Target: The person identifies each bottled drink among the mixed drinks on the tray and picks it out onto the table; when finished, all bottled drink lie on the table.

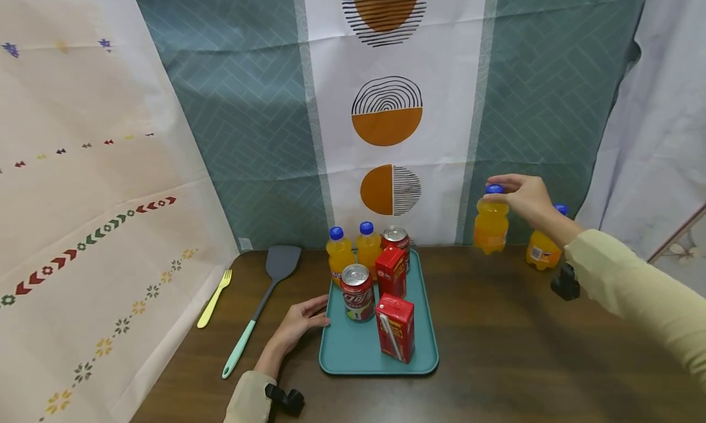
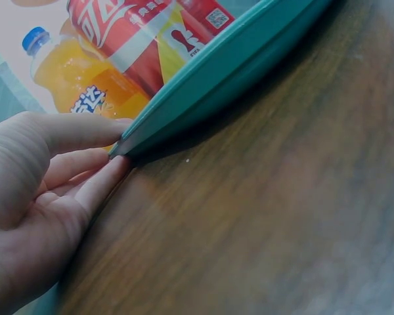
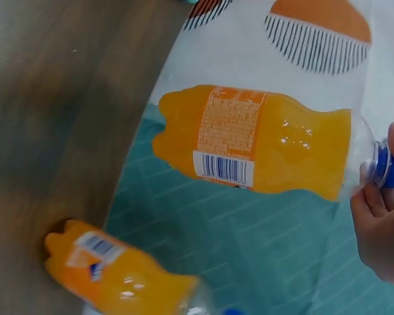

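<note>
My right hand (image 1: pixel 521 196) pinches the blue cap of an orange soda bottle (image 1: pixel 490 228), which hangs upright in the air right of the tray. In the right wrist view the bottle (image 3: pixel 249 141) shows its label and barcode. With thumb and fingertips my left hand (image 1: pixel 300 320) grips the left rim of a teal tray (image 1: pixel 353 362); in the left wrist view the thumb lies on the tray rim (image 2: pixel 203 79). On the tray stand two more orange soda bottles (image 1: pixel 339 254), two red soda cans (image 1: pixel 357 297) and two red drink boxes (image 1: pixel 396 331), one with a straw.
Another orange soda bottle (image 1: pixel 543 249) stands on the wooden table (image 1: pixel 496 343) at the right, partly behind my right forearm. Left of the tray lie a spatula (image 1: pixel 259 306) with a mint handle and a yellow fork (image 1: pixel 215 298). A patterned curtain (image 1: pixel 254 135) hangs behind the table.
</note>
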The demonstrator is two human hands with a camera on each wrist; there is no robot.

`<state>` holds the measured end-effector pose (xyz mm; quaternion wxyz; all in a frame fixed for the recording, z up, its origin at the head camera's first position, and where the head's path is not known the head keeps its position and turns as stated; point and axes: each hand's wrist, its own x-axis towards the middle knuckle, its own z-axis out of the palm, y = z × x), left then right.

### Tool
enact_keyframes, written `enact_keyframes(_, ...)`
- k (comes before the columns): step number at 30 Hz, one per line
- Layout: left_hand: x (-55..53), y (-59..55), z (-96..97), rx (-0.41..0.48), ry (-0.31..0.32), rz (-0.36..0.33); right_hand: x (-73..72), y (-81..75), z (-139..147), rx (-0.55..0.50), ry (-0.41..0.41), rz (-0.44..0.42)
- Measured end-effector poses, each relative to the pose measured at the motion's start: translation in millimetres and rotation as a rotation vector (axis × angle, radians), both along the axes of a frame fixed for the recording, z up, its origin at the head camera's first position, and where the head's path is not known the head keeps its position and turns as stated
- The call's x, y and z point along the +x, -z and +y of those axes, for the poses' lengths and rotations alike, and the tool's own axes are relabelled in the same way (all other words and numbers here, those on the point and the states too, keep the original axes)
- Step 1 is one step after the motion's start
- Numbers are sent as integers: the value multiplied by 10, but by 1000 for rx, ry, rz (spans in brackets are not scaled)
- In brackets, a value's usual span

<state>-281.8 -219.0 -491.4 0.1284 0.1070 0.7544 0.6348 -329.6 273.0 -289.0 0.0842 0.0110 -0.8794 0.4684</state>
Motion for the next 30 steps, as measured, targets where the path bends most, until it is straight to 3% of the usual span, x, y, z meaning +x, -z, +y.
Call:
enact_keyframes(5,18,30,-33,-14,-25,-13,-55,209,116,26,31,0)
enact_keyframes(16,46,59,-35,-4,-8,-22,-68,569,229,30,87,-28)
enact_keyframes(21,26,41,-12,3,-6,-22,-109,647,270,2,123,-24)
enact_keyframes(30,-24,21,11,7,-12,-23,-151,690,310,-43,96,-15)
